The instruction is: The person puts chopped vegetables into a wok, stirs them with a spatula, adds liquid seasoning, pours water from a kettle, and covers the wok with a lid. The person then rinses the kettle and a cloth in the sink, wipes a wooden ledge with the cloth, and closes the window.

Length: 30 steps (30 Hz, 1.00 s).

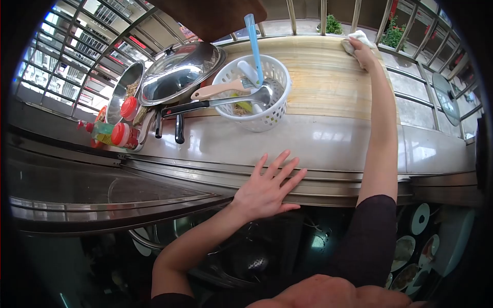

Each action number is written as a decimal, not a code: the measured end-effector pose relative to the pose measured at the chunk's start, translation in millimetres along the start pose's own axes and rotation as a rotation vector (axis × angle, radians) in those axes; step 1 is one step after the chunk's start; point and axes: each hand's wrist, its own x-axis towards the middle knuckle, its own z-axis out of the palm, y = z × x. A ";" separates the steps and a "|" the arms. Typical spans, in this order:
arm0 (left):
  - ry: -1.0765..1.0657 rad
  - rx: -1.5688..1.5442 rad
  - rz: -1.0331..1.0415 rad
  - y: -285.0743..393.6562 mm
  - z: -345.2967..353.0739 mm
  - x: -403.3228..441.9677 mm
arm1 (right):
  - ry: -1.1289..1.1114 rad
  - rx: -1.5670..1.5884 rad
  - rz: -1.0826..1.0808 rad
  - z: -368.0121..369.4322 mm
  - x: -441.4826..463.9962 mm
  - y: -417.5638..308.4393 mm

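A white cloth (361, 38) is under my right hand (363, 55), whose fingers are closed on it at the far right corner of the wood-patterned board (323, 77). My left hand (264, 190) lies with its fingers spread over the metal window track (328, 177), holding nothing. Beyond that hand, on the ledge, stands a white perforated basket (280, 110) with a ladle (263, 96), a brush with a pinkish handle (218, 90) and a light blue long-handled tool (253, 43) in it.
Left of the basket are a lidded pan (177, 72), a metal bowl (125, 84), red-lidded jars (120, 134) and a green bottle (102, 132). Metal bars (426, 82) enclose the ledge. A dark sliding window (102, 190) is at the left, and several dishes (404, 251) are at the lower right.
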 end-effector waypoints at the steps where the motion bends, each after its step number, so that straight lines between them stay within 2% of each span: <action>1: 0.011 0.006 0.001 -1.4 1.7 1.4 | -0.142 0.152 -0.045 -11.8 -11.8 -14.5; 2: 0.018 0.006 0.007 -0.6 3.5 1.3 | -0.283 0.304 -0.080 -19.3 -29.7 -27.0; 4: 0.038 0.023 0.012 -0.5 6.1 0.0 | -0.378 0.437 -0.026 -17.4 -68.9 -65.5; 8: 0.089 0.055 0.016 0.6 8.4 -1.0 | -0.530 0.356 -0.167 -13.4 -143.2 -97.2; 10: 0.094 0.072 0.019 1.2 9.1 -2.2 | -0.483 0.260 -0.355 -9.5 -181.3 -106.7; 12: 0.105 0.074 0.023 3.2 10.3 -2.9 | -0.339 -0.084 -0.332 -16.4 -225.2 -134.1; 13: 0.107 0.079 0.021 3.2 9.9 -3.2 | -0.303 -0.090 -0.281 -15.1 -236.9 -135.9; 16: 0.095 0.082 0.027 2.9 8.9 -1.4 | -0.070 -0.526 -0.290 -5.6 -253.3 -144.3; 17: 0.087 0.072 0.026 3.3 7.2 -1.2 | 0.104 -0.628 -0.383 3.2 -234.2 -123.4; 20: 0.062 0.054 0.030 0.8 8.7 -0.8 | 0.271 -0.697 -0.148 13.7 -159.5 -78.5; 22: 0.054 0.035 0.035 -0.2 8.1 0.2 | 0.259 -0.705 0.006 23.1 -106.7 -75.3; 23: 0.042 0.027 0.035 0.5 7.2 0.5 | 0.247 -0.666 0.009 33.3 -86.0 -78.9; 25: 0.026 0.019 0.032 0.1 4.0 1.6 | 0.229 -0.587 0.006 58.8 -46.8 -93.5; 30: -0.003 0.012 0.022 -1.8 4.2 3.0 | 0.058 -0.441 -0.155 124.7 -3.9 -150.1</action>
